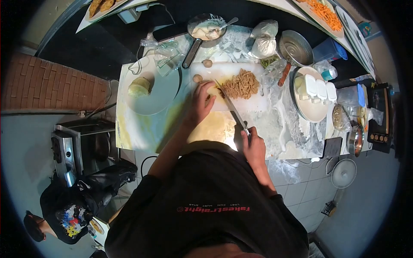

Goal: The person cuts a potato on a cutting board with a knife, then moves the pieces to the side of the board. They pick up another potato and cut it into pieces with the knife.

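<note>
A white cutting board lies across the table's middle. My left hand holds down a pale yellowish piece of food on it, fingers bent around its left side. The handle of a long knife is in my right hand, near the table's front edge. Its blade points up and left, with the tip beside the pale piece. Right of the blade lies a heap of brown shredded food. Two small round brownish items, one at the board's top and another by my left fingers, sit nearby.
Left stands a large plate with a pale green vegetable. A pan, a bag of white powder and a metal bowl line the back. Right is a plate with white-lidded containers. Another person is at lower left.
</note>
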The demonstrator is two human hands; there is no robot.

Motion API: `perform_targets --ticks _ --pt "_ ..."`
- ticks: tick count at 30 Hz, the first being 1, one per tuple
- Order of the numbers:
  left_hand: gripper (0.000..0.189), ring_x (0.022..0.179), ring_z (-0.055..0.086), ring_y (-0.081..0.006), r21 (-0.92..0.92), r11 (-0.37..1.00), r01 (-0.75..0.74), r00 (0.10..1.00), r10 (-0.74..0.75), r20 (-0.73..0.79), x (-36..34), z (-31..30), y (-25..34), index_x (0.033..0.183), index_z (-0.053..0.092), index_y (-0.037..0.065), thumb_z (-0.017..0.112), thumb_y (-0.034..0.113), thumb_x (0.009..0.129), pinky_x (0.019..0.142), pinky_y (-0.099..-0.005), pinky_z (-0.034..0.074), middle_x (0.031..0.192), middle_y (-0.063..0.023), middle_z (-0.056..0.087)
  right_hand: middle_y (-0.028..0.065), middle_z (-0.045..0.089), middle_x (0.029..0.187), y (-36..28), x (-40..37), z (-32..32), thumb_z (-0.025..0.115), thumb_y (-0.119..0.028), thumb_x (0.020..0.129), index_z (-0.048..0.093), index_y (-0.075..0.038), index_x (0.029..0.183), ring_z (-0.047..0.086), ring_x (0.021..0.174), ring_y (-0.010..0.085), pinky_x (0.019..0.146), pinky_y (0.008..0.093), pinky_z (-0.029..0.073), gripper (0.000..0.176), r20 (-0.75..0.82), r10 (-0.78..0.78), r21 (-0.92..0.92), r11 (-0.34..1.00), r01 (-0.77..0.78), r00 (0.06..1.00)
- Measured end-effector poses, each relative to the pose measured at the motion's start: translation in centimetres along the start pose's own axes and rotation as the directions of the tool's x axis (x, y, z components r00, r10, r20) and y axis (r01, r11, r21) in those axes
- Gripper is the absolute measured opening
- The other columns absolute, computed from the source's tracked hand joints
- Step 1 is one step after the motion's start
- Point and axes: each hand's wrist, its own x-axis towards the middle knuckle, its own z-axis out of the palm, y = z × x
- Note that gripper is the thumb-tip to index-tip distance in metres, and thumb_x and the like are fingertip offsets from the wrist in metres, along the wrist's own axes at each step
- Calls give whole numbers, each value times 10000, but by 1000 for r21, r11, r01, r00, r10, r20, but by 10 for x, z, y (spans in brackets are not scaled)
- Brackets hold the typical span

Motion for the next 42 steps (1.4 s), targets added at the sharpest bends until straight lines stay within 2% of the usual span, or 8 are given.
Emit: perform_targets --ticks 4,7,9,12,25,27,34,42 --pt "410 1018 593 -337 29 993 117 993 -116 -36 -10 -10 -18 1229 568 26 654 -73 840 885 -393 481 1060 -151 596 257 648 693 2 1 1 574 -305 1021 560 -4 1011 653 705 474 589 519 488 301 4 -9 27 1000 9 1000" --pt "351 1004 573 -314 -64 964 257 966 -256 23 -16 -15 -26 1143 608 58 732 6 819 894 -426 452 1027 -109 572 247 656 694 1 1 1 569 -300 1023 548 -16 996 658 695 467 583 530 492 287 26 -10 33 999 9 1000" --pt "354 1059 575 -293 383 918 101 993 -114 11 -16 -18 -17 1080 638 93 807 110 771 939 -445 431 1056 -74 587 251 653 690 0 1 1 569 -298 1023 549 -13 999 657 695 469 581 530 490 287 34 -11 37 999 10 999" --pt "357 1091 556 -290 420 902 100 992 -125 32 -21 -18 -12 1045 651 116 835 178 745 973 -454 399 1094 -55 583 273 620 670 -4 1 2 584 -295 1020 577 25 1055 646 678 471 585 494 471 322 72 12 82 996 -18 997" --pt "231 1089 554 -282 337 938 86 989 -121 86 -16 -25 -12 1010 685 93 751 83 789 988 -420 403 1071 -50 616 278 647 703 -12 8 17 565 -313 1025 594 31 1072 653 721 483 611 521 488 349 178 -9 141 990 -16 984" --pt "181 1055 563 -266 311 950 -14 985 -40 168 -13 -27 -13 1009 694 90 699 60 831 980 -409 409 1034 -44 651 295 648 730 -15 16 20 552 -333 1031 596 50 1072 651 736 494 624 521 489 388 152 -51 149 988 28 987" --pt "132 1034 568 -242 333 941 -65 989 17 146 -7 -24 -15 987 706 95 692 94 856 962 -394 411 1011 -35 661 316 639 745 -21 28 11 528 -339 1041 591 77 1082 656 745 492 629 513 487 422 166 23 102 994 -40 986" --pt "168 1069 555 -252 346 932 -109 975 32 220 -1 -28 -18 1022 701 97 699 120 855 949 -398 411 1044 -27 624 298 632 714 -14 17 12 523 -339 1045 593 70 1096 655 738 488 621 499 485 418 148 -32 161 987 8 989"
